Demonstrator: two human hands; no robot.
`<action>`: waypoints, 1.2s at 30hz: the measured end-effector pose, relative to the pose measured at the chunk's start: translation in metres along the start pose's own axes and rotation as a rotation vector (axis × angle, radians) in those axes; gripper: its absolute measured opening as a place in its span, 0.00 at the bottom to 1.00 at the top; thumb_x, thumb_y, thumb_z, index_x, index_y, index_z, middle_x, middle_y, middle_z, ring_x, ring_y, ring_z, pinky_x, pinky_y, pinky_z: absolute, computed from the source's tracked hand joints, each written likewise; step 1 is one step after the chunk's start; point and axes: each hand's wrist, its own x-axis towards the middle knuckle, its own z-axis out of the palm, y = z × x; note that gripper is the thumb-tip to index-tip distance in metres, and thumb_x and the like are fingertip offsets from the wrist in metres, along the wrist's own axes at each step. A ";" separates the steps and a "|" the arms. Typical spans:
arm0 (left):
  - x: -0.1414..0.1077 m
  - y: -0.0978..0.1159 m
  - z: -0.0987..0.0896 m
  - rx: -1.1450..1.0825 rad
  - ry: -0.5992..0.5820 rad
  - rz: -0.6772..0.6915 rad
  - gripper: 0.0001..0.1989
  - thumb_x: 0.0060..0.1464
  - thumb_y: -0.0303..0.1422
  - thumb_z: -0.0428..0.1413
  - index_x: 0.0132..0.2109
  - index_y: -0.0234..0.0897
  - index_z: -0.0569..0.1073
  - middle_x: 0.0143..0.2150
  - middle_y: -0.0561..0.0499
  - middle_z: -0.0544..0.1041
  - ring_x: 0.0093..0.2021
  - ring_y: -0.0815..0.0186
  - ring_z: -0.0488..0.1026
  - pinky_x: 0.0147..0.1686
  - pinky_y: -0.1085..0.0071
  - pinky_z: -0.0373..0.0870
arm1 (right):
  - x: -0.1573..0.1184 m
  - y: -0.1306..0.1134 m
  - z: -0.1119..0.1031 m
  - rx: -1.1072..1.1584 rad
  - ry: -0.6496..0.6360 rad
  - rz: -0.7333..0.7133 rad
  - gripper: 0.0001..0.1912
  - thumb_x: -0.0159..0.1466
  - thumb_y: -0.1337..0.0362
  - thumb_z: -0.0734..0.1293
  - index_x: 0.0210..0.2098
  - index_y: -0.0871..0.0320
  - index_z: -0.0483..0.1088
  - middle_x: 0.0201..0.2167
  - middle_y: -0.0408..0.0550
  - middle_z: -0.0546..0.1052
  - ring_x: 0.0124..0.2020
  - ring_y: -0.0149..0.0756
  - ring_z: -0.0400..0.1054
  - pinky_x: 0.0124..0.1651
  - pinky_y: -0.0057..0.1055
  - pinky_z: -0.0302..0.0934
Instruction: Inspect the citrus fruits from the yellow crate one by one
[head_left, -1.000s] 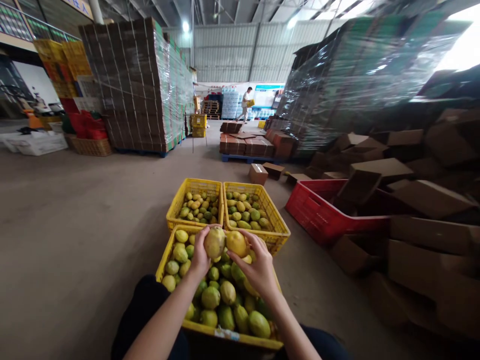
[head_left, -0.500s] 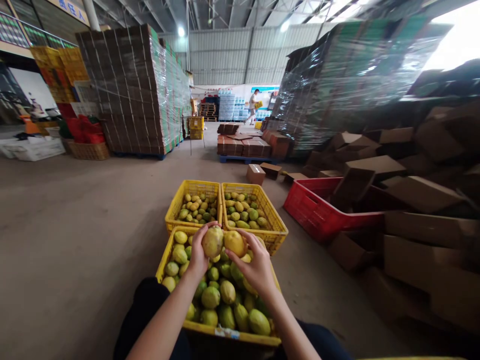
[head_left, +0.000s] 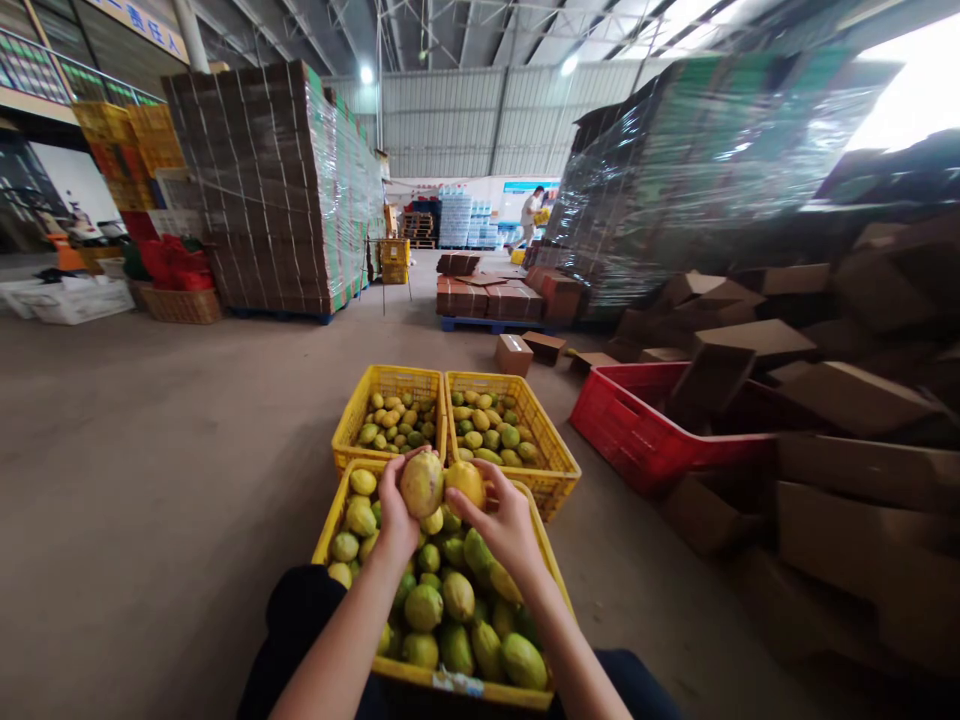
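My left hand (head_left: 399, 505) is closed around a pale yellow-green lemon (head_left: 422, 484) with brownish marks on its skin. A yellower lemon (head_left: 465, 485) is gripped by my right hand (head_left: 504, 520), thumb on its near side. The two fruits are held side by side, close together, over the far part of the near yellow crate (head_left: 327, 535). Green and yellow lemons (head_left: 458, 596) fill that crate below my wrists. Behind it stand two more yellow crates, the left one (head_left: 346, 425) and the right one (head_left: 559, 450), both holding lemons.
At right a red crate (head_left: 622, 440) stands against a heap of cardboard boxes (head_left: 840, 500). Farther off are wrapped pallet stacks (head_left: 247, 190) and flattened cartons on a blue pallet (head_left: 495, 324). A person (head_left: 531, 215) carrying something yellow is in the background.
Both lemons stay in my hands, with the left one turned slightly. The view has tilted up a little. The background person has moved to the right.
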 end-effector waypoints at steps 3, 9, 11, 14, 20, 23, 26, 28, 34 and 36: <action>0.004 -0.002 -0.004 -0.048 0.072 -0.069 0.14 0.55 0.30 0.49 0.36 0.35 0.80 0.34 0.47 0.82 0.33 0.63 0.79 0.36 0.71 0.73 | 0.001 0.002 0.004 0.033 -0.029 0.104 0.27 0.55 0.45 0.71 0.45 0.57 0.70 0.32 0.49 0.78 0.29 0.43 0.74 0.29 0.36 0.70; 0.006 -0.004 -0.004 -0.125 0.157 -0.269 0.14 0.59 0.29 0.50 0.46 0.37 0.78 0.29 0.50 0.79 0.28 0.63 0.77 0.34 0.70 0.74 | 0.006 0.007 0.012 0.250 -0.039 0.453 0.21 0.55 0.44 0.70 0.37 0.54 0.70 0.31 0.48 0.77 0.22 0.39 0.71 0.18 0.35 0.69; 0.006 -0.003 -0.003 -0.134 0.160 -0.308 0.15 0.60 0.30 0.49 0.49 0.35 0.78 0.28 0.50 0.79 0.28 0.63 0.77 0.35 0.69 0.74 | 0.007 0.011 0.014 0.310 -0.038 0.528 0.19 0.56 0.46 0.70 0.37 0.54 0.71 0.33 0.49 0.77 0.24 0.40 0.72 0.19 0.36 0.71; 0.006 -0.002 -0.002 -0.137 0.142 -0.321 0.17 0.61 0.31 0.48 0.50 0.33 0.77 0.29 0.48 0.79 0.29 0.62 0.77 0.35 0.70 0.74 | 0.008 0.014 0.015 0.355 -0.062 0.557 0.16 0.59 0.48 0.68 0.38 0.53 0.72 0.34 0.49 0.78 0.28 0.41 0.74 0.21 0.35 0.72; 0.007 -0.001 -0.004 -0.152 0.122 -0.313 0.17 0.59 0.31 0.49 0.48 0.31 0.79 0.30 0.47 0.79 0.30 0.62 0.78 0.36 0.69 0.73 | 0.006 0.005 0.012 0.407 -0.099 0.556 0.15 0.60 0.49 0.69 0.37 0.53 0.72 0.33 0.48 0.78 0.30 0.41 0.74 0.22 0.34 0.73; 0.008 -0.005 -0.006 -0.135 0.106 -0.292 0.16 0.59 0.32 0.49 0.44 0.32 0.79 0.29 0.46 0.80 0.30 0.62 0.78 0.35 0.69 0.73 | 0.006 0.005 0.011 0.440 -0.098 0.545 0.16 0.59 0.47 0.69 0.35 0.53 0.72 0.32 0.48 0.78 0.28 0.41 0.73 0.22 0.37 0.73; 0.009 -0.008 -0.009 -0.116 0.093 -0.287 0.13 0.57 0.33 0.51 0.41 0.33 0.80 0.29 0.46 0.80 0.30 0.61 0.78 0.37 0.68 0.73 | 0.006 0.010 0.012 0.451 -0.104 0.521 0.16 0.59 0.46 0.69 0.34 0.53 0.72 0.32 0.49 0.78 0.26 0.41 0.73 0.21 0.38 0.73; 0.008 -0.008 -0.009 -0.121 0.093 -0.274 0.12 0.55 0.33 0.53 0.40 0.34 0.80 0.30 0.47 0.79 0.31 0.61 0.78 0.39 0.67 0.73 | 0.006 0.012 0.013 0.441 -0.104 0.491 0.17 0.60 0.46 0.69 0.35 0.52 0.71 0.33 0.50 0.78 0.27 0.42 0.73 0.22 0.38 0.73; 0.000 0.004 0.002 -0.196 0.136 -0.236 0.11 0.55 0.32 0.52 0.37 0.33 0.79 0.30 0.48 0.80 0.31 0.63 0.77 0.39 0.68 0.74 | 0.003 0.003 0.008 0.415 -0.041 0.303 0.24 0.52 0.49 0.75 0.43 0.51 0.69 0.41 0.49 0.79 0.40 0.46 0.76 0.37 0.39 0.75; -0.003 0.008 0.006 -0.236 0.114 -0.223 0.12 0.56 0.31 0.51 0.36 0.33 0.79 0.30 0.49 0.80 0.29 0.65 0.76 0.37 0.68 0.74 | 0.002 -0.003 0.004 0.427 -0.063 0.232 0.27 0.49 0.51 0.77 0.44 0.51 0.69 0.43 0.49 0.78 0.43 0.46 0.75 0.42 0.39 0.73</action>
